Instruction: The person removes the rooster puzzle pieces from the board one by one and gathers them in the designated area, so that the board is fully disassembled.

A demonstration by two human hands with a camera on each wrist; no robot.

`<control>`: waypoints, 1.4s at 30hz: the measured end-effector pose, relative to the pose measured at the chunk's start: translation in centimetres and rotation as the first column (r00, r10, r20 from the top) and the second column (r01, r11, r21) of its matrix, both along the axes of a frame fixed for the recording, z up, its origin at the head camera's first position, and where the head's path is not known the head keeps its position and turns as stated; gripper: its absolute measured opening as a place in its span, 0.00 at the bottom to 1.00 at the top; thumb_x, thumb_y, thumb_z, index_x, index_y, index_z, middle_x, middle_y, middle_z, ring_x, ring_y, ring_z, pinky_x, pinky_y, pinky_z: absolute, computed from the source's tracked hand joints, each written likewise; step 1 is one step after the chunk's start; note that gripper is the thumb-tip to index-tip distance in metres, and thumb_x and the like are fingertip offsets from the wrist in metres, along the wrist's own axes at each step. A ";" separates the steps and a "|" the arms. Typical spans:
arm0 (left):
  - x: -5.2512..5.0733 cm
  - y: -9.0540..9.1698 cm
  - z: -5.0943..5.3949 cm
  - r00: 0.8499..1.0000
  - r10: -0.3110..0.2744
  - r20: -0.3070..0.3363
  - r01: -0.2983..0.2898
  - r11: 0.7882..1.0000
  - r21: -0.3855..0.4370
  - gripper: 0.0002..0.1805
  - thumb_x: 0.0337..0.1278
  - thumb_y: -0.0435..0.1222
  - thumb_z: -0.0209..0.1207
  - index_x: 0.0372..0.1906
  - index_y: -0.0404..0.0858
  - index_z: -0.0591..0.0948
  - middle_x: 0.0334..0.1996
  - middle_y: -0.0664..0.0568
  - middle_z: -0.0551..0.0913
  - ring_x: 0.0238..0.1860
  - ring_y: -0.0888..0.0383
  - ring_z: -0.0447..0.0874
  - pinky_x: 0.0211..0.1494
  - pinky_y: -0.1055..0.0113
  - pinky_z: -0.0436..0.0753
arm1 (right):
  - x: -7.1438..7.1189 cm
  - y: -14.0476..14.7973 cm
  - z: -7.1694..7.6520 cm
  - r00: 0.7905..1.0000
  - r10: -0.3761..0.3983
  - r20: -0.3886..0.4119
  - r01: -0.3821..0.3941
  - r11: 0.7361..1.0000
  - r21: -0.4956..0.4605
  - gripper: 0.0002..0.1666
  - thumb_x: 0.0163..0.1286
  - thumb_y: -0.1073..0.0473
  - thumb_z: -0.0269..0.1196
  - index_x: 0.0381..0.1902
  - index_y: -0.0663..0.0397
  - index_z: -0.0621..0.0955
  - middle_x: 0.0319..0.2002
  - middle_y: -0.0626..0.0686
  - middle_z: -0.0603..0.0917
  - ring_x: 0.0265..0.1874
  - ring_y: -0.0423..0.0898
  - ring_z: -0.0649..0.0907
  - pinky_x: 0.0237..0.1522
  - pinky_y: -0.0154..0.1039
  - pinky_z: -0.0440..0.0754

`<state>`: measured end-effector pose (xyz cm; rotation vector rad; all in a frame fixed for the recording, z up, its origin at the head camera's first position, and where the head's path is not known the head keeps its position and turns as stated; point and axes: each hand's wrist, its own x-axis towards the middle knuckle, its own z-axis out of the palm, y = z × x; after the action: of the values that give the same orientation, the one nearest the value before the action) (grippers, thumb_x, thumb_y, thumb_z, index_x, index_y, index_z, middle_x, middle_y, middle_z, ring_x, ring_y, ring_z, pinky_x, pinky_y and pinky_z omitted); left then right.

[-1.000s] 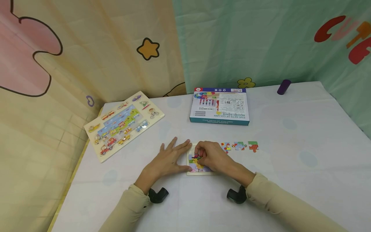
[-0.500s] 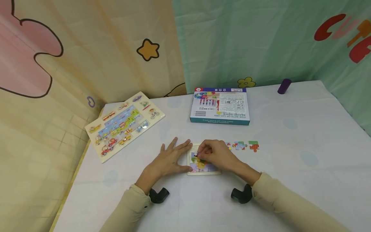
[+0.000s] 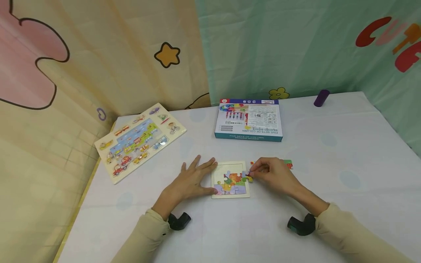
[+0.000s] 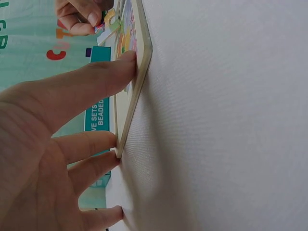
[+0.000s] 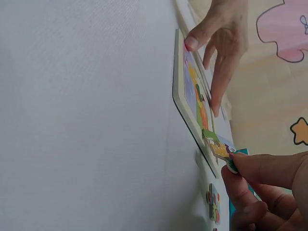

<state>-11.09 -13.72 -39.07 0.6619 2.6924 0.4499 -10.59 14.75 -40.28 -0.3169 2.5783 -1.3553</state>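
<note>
My left hand (image 3: 190,182) lies spread at the left side of a small wooden jigsaw tray (image 3: 230,196). Its thumb rests on the lower left corner, and some fingertips touch the tray's edge in the left wrist view. Joined jigsaw pieces (image 3: 234,188) fill the lower and middle part of the tray; its upper strip and left middle show bare wood. Between thumb and fingers, my right hand (image 3: 274,175) pinches a jigsaw piece (image 5: 219,148), tilted over the tray's right edge. Loose pieces (image 3: 288,163) lie right of the tray, partly hidden behind the right hand.
Behind the tray lies a flat beaded-boxes carton (image 3: 248,120). At the back left is a wooden vehicle puzzle board (image 3: 141,142). A purple cylinder (image 3: 321,98) stands near the table's back edge, before a printed curtain (image 3: 279,47).
My right hand has moved right, from over the tray's left middle to its right edge, carrying the jigsaw piece along. More of the tray shows now. The left hand stays in place.
</note>
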 end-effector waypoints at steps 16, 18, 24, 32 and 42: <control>0.0 -0.1 -0.1 1.000 0.006 -0.001 -0.006 1.000 0.002 0.49 0.48 0.56 0.70 0.75 0.47 0.64 0.76 0.59 0.56 0.77 0.40 0.39 0.68 0.27 0.43 | 0.6 2.2 0.2 0.999 -0.049 0.017 0.048 0.997 0.062 0.03 0.62 0.62 0.69 0.35 0.55 0.86 0.31 0.47 0.85 0.30 0.43 0.80 0.31 0.32 0.77; 0.0 -0.1 -0.1 1.000 0.008 -0.001 -0.008 1.000 0.005 0.49 0.48 0.56 0.70 0.75 0.47 0.64 0.76 0.59 0.57 0.77 0.40 0.39 0.68 0.27 0.43 | 0.7 2.2 0.1 0.998 -0.059 0.015 0.058 0.996 0.075 0.03 0.62 0.62 0.69 0.35 0.54 0.86 0.32 0.47 0.86 0.31 0.43 0.80 0.31 0.32 0.76; 0.0 -0.1 -0.1 1.000 0.010 0.002 -0.010 1.000 0.006 0.49 0.48 0.56 0.71 0.75 0.48 0.64 0.76 0.59 0.56 0.77 0.41 0.38 0.68 0.28 0.43 | 0.8 2.2 -0.2 0.995 -0.094 -0.014 0.095 0.987 0.127 0.03 0.59 0.61 0.71 0.32 0.51 0.88 0.33 0.47 0.85 0.33 0.44 0.76 0.29 0.33 0.72; 0.1 -0.1 -0.1 1.000 0.009 -0.008 -0.008 1.000 0.010 0.48 0.48 0.56 0.71 0.75 0.47 0.65 0.76 0.59 0.57 0.77 0.40 0.39 0.68 0.28 0.43 | 0.9 1.9 0.0 0.994 -0.090 -0.060 0.099 0.979 0.178 0.03 0.57 0.61 0.72 0.32 0.52 0.89 0.29 0.45 0.84 0.30 0.44 0.74 0.26 0.34 0.70; 0.1 -0.1 0.0 1.000 0.004 -0.014 -0.004 1.000 0.009 0.48 0.48 0.56 0.70 0.75 0.47 0.65 0.76 0.59 0.57 0.77 0.40 0.39 0.68 0.27 0.44 | 0.9 1.7 0.2 0.994 -0.089 -0.060 0.099 0.974 0.203 0.04 0.57 0.60 0.73 0.31 0.52 0.89 0.33 0.48 0.85 0.33 0.45 0.73 0.30 0.36 0.68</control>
<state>-11.02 -13.80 -39.09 0.6651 2.7069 0.4598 -9.71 16.50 -40.05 -0.1986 2.7778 -1.1085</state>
